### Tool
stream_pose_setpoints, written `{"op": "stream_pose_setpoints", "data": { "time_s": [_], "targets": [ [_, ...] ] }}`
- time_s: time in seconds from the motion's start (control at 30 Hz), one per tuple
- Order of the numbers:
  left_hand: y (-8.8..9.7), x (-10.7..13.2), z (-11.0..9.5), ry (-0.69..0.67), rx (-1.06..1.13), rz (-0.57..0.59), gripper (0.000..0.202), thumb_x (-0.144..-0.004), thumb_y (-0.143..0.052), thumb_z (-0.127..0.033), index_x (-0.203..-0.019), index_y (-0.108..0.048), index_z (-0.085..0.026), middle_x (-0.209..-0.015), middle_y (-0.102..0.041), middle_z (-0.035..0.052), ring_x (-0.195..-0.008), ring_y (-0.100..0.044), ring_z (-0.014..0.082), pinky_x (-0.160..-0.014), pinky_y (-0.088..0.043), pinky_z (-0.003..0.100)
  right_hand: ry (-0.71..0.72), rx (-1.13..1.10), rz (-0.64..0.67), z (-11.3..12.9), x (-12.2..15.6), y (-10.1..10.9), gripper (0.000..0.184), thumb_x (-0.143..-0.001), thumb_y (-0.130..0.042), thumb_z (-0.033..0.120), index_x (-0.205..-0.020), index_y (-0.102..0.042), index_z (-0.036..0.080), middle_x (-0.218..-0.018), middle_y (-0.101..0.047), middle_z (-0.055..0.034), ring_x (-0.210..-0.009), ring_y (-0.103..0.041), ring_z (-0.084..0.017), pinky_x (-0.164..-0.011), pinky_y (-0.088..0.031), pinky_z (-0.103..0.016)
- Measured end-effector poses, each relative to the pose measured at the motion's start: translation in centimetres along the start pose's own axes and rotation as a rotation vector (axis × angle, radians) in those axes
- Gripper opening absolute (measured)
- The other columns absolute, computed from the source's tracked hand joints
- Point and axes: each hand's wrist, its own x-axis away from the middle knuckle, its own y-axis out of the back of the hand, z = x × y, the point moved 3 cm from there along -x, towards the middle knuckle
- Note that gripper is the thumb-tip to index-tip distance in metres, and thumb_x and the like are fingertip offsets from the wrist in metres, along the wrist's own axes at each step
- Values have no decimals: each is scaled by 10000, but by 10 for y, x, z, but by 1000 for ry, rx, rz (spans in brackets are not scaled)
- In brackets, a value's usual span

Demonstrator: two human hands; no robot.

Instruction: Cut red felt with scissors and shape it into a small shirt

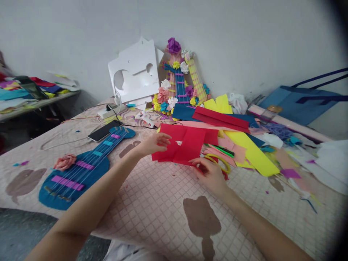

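Forearms enter from the near edge, both bare. Left hand (156, 143) is at centre with fingers loosely spread, lying on the left edge of the red felt sheet (187, 145). It touches the sheet, not clenched. Right hand (210, 175) is nearer and to the right, at the sheet's near right corner with fingers curled down. Blurred, so cannot tell if it pinches the felt or only rests there.

Pink quilted tablecloth (152, 203) covers the whole table, with brown shapes printed on it. Blue bag (299, 101) leans on the wall far right. Blue felt guitar (78, 170) lies flat near left, with purple strips across its strings. White cut-out board (136, 74) stands against the far wall, left of centre. The red felt sheet lies flat at mid table between the two hands and has a small cut-out in its middle. Yellow felt strip (252, 152) lies right of it, partly over pink pieces. Decorated upright guitars (179, 79) with paper flowers lean on the wall just right of the board. More red and dark blue sheets (220, 117) are stacked behind the red sheet. Black phone (104, 131) lies at the guitar's head end, cable attached. Yellow-handled scissors (221, 161) lie just beyond the right hand, apart from it. Pink felt rose (64, 161) sits on the guitar body's left edge.
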Motion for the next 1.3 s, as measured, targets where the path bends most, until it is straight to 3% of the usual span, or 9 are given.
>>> {"op": "stream_pose_setpoints", "data": {
  "time_s": [0.13,0.27,0.5,0.7,0.8,0.87,1.0,1.13,1.3],
  "targets": [
    [-26,12,-20,-271,-376,107,461,-634,-747,-220,-1078,-629,-188,-1116,-622,72,-1033,-567,201,-925,-445,348,-170,-137,-12,-7,0,-1,82,-815,-572,290,-799,-578,210,-706,-610,11,-551,-553,-126,-532,-459,-250],
    [-47,21,-28,-335,-479,-22,135,-741,-678,-255,-814,-651,-145,-960,-634,69,-934,-580,183,-856,-457,318,-211,-188,-17,-11,-2,-1,132,-814,-577,337,-806,-585,206,-708,-615,2,-535,-540,-127,-504,-448,-246],
    [-40,29,-12,-90,-422,-66,200,-767,-632,-323,-734,-597,-129,-710,-599,0,-686,-514,115,-640,-418,236,-220,-56,14,-15,-2,-2,141,-808,-566,341,-766,-549,208,-636,-598,-7,-549,-552,-155,-512,-427,-265],
    [-41,32,-3,60,-404,78,321,-761,-600,-360,-586,-430,-152,-537,-376,-61,-533,-334,65,-488,-263,207,-448,-366,280,-16,2,-12,192,-796,-573,378,-779,-480,211,-551,-506,64,-382,-457,-92,-385,-333,-224],
    [-42,34,-1,134,-393,148,273,-755,-606,-384,-680,-483,-152,-507,-322,-82,-489,-291,61,-461,-222,216,-471,-429,366,-17,4,-17,200,-785,-584,361,-846,-473,207,-581,-531,66,-370,-450,-78,-374,-323,-213],
    [-43,36,0,187,-422,129,342,-726,-643,-396,-915,-559,-123,-514,-353,-90,-484,-321,71,-462,-227,221,-468,-420,347,-19,5,-18,220,-775,-589,340,-892,-453,212,-594,-541,71,-372,-460,-81,-382,-342,-216],
    [-48,40,0,225,-438,53,809,-744,-637,-320,-1424,-260,-97,-530,-425,-95,-508,-409,104,-498,-278,227,-466,-300,262,-18,5,-19,401,-764,-585,308,-1118,-435,197,-609,-543,72,-408,-474,-102,-413,-370,-236],
    [-52,43,1,195,-449,-37,890,-770,-606,-264,-1480,-100,-87,-534,-459,-88,-531,-448,114,-538,-312,235,-409,-166,237,-10,4,-18,636,-762,-596,284,-1334,-345,167,-603,-532,68,-528,-510,-132,-519,-402,-258],
    [-51,45,2,142,-386,69,1016,-718,-673,-375,-1485,-67,-97,-620,-539,-63,-605,-510,125,-572,-359,241,-357,-78,219,-10,4,-18,639,-776,-565,251,-1370,-343,175,-600,-522,68,-557,-508,-139,-606,-416,-282]
  ]
}}
